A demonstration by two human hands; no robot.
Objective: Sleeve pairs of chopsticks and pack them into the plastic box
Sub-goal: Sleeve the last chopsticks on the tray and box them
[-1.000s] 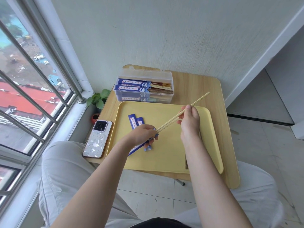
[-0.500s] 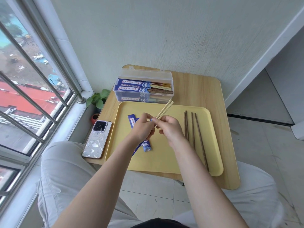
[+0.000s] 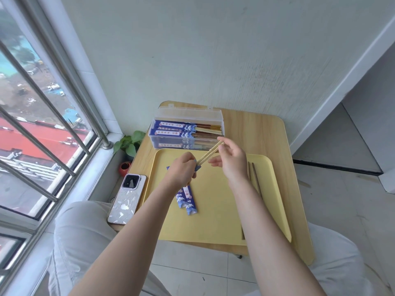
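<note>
phone (image 3: 127, 198), potted plant (image 3: 128, 144), barred window (image 3: 42, 124)

Wooden table (image 3: 263, 133): tray (image 3: 215, 221), plastic box (image 3: 188, 144), phone (image 3: 127, 199).

1. Tray (image 3: 215, 227) on counter (image 3: 263, 133), near edge
2. Plastic box (image 3: 188, 144) behind tray, touching its far rim; sleeved chopsticks (image 3: 181, 129) stacked in it
3. Phone (image 3: 127, 199) left of tray, on counter edge
4. Loose sleeves (image 3: 188, 200) on tray, left part
5. Bare chopsticks (image 3: 255, 180) on tray, right part
6. Plant pot (image 3: 125, 167) left of counter, by window
</note>
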